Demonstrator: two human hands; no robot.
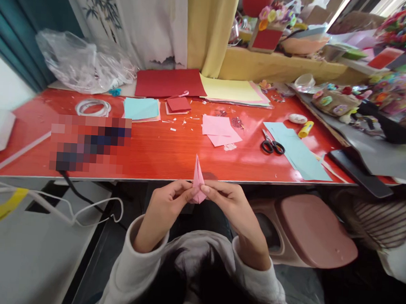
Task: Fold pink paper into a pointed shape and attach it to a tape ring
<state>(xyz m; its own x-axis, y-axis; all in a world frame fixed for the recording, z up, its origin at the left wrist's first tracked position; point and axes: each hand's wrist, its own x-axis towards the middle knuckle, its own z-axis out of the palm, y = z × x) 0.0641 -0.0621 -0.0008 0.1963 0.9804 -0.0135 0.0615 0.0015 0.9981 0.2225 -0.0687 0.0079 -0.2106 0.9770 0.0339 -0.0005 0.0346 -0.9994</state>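
Pink paper (198,179), long axis tip-forward

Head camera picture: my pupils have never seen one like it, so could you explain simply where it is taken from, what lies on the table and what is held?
There is no machine here, just a person's bare left hand and right hand. The only picture comes from a camera worn on the head, looking forward and down, so the sleeves rise from the bottom. At the near edge of the red table, the fingers of both hands pinch a folded pink paper, its tip pointing away from the person. On the table lie scissors, light-blue paper, a yellow tube and flat pink sheets. A patch on the left is pixelated, so I cannot tell what it hides.
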